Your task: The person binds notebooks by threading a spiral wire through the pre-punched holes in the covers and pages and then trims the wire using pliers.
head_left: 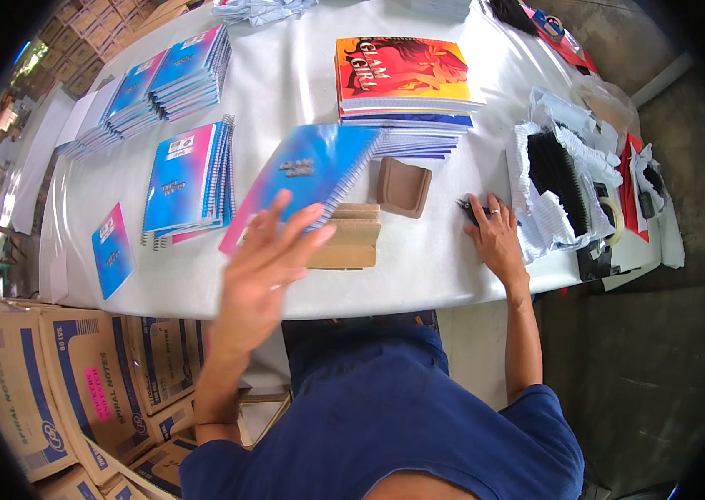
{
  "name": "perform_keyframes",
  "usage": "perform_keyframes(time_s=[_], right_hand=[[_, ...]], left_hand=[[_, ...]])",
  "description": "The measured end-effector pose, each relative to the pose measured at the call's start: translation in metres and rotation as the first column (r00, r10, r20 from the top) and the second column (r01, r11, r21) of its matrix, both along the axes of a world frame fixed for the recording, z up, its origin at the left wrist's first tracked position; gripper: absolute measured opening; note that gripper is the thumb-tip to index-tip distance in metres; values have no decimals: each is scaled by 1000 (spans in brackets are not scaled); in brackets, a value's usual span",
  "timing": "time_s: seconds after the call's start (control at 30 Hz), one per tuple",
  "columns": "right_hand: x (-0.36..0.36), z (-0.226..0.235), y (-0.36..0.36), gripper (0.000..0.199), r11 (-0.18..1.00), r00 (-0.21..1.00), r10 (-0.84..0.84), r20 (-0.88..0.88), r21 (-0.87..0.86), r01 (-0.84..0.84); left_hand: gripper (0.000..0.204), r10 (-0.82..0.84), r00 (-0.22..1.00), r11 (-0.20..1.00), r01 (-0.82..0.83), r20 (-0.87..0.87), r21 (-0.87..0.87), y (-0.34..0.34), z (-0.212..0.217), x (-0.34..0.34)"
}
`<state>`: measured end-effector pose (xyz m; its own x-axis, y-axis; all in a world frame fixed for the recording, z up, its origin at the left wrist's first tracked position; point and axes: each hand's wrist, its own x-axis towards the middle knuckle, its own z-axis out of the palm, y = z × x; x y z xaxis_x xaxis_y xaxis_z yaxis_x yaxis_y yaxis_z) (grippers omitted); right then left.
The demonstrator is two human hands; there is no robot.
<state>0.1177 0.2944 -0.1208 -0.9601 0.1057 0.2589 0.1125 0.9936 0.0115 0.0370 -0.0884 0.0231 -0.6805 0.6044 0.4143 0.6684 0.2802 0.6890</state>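
My left hand [265, 262] holds a blue and pink spiral notebook [306, 175] tilted above the white table [286, 83], blurred by motion. Below the notebook lies a small wooden block [351, 237], with a brown holder [403, 187] just beyond it. My right hand [496, 237] rests flat on the table at the right, its fingers on a small black object [471, 210]. A pile of black spiral coils on lined paper [556, 171] lies just right of that hand.
Stacks of blue and pink notebooks [188, 179] sit at the left, with more stacks [160, 83] behind. An orange-covered stack [402, 79] is at the back centre. Cardboard boxes [77, 375] stand under the table's left.
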Motion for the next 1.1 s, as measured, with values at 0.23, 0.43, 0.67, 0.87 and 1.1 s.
perform_keyframes(time_s=[0.23, 0.43, 0.67, 0.87, 1.1], right_hand=[[9, 8, -8, 57, 1000, 995, -21, -101, -21, 19], [5, 16, -25, 43, 989, 959, 103, -266, -74, -127], [-6, 96, -129, 37, 690, 770, 513, -379, -352, -633], [-25, 97, -128, 33, 639, 687, 621, -377, -265, -722], [-59, 110, -113, 23, 193, 595, 786, 171, -981, 26]], left_hand=[[61, 262, 870, 905, -372, -418, -208, 50, -65, 5], [61, 270, 827, 865, -433, -492, -254, 54, -68, 4], [63, 261, 841, 863, -423, -474, -275, 53, -61, 6], [68, 251, 851, 878, -401, -462, -262, 51, -59, 5], [66, 210, 855, 890, -368, -473, -270, 40, -54, 0]])
